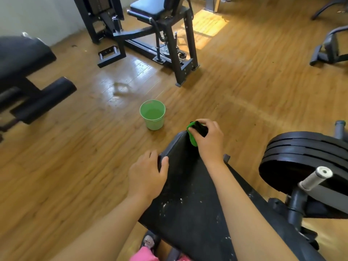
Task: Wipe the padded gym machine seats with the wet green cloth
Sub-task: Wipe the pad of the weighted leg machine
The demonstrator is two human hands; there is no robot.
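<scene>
The black padded seat (pixel 188 194) runs from the lower frame edge away from the person, narrowing toward its far end. White specks are scattered across its near half.

Right hand (pixel 209 142): positioned at the far tip of the pad, fingers curled around the green cloth (pixel 192 137). The cloth is bunched and pressed against the pad's far edge. A dark piece shows between the fingers above the cloth; whether it belongs to the cloth or to the pad cannot be told.

Left hand (pixel 146 172): placed on the left edge of the pad, nearer the person than the right hand. The thumb lies on the top surface and the fingers wrap over the side, so the hand grips the pad edge.

Surroundings:
- A green bucket (pixel 153 114) stands upright on the wood floor (pixel 244 81) just beyond the pad's far end and to its left. It holds liquid.
- A glossy wet patch (pixel 122 87) lies on the floor beyond the bucket.
- A stack of black weight plates (pixel 301 153) sits to the right of the pad, with a white-gripped handle (pixel 316 178) in front of it.
- A second machine with a dark padded seat (pixel 148 7) stands at the far side of the room.
- A black roller pad (pixel 47 98) is at the left.
</scene>
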